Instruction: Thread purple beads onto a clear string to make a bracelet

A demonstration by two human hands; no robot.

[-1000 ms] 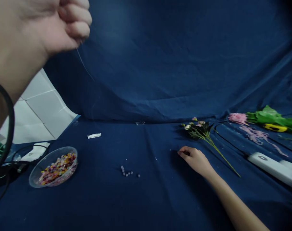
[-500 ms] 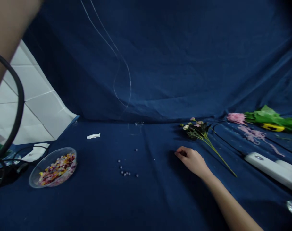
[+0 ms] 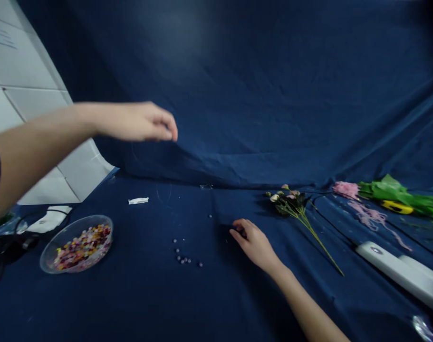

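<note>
My left hand point(image 3: 145, 122) is raised above the back of the table, its fingers pinched downward. A clear thread point(image 3: 164, 192), faint against the blue cloth, hangs in a loop below it; the grip point is too blurred to see sharply. My right hand point(image 3: 254, 242) hovers low over the cloth, fingers curved, thumb and forefinger apart with nothing visible between them. One small purple bead point(image 3: 209, 216) lies left of its fingertips. Several more purple beads point(image 3: 182, 261) are scattered further left and nearer me.
A clear bowl point(image 3: 47, 262) of mixed coloured beads stands at the left, near a white strip point(image 3: 138, 201). Artificial flowers point(image 3: 291, 202), a pink yarn tangle point(image 3: 368, 216), a yellow tool point(image 3: 397, 207) and a white device point(image 3: 398, 270) with cables lie at the right.
My left hand has come down into view from the upper left, lowering the thread. My right hand has moved left, toward the beads. The single bead has shifted slightly right and back.
</note>
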